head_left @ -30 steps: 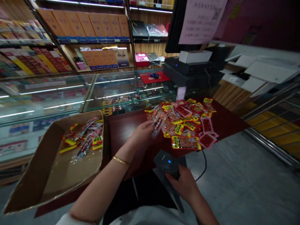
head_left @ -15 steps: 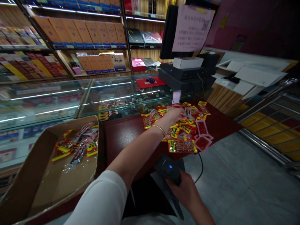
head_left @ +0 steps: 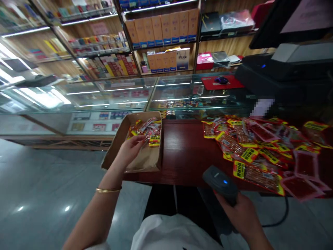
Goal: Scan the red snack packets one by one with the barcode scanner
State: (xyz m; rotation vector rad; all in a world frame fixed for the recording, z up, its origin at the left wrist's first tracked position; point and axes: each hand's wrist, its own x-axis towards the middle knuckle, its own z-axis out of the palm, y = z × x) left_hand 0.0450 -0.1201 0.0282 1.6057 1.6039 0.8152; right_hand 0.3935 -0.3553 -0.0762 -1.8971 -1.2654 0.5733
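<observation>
Packets [head_left: 152, 127] lie in the cardboard box [head_left: 145, 160] beneath the left hand [head_left: 130, 150]; whether its fingers grip one cannot be told. The right hand [head_left: 241, 212] has its fingers wrapped around the scanner [head_left: 220, 181], beside the worktop [head_left: 182, 149] bearing heaped packets [head_left: 249, 144].

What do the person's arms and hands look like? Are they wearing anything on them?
No gloves: the left hand and right hand are bare. A thin gold-coloured bracelet circles the left forearm near the wrist, with a white sleeve edge further up. On the right, no bracelet or sleeve shows.
</observation>
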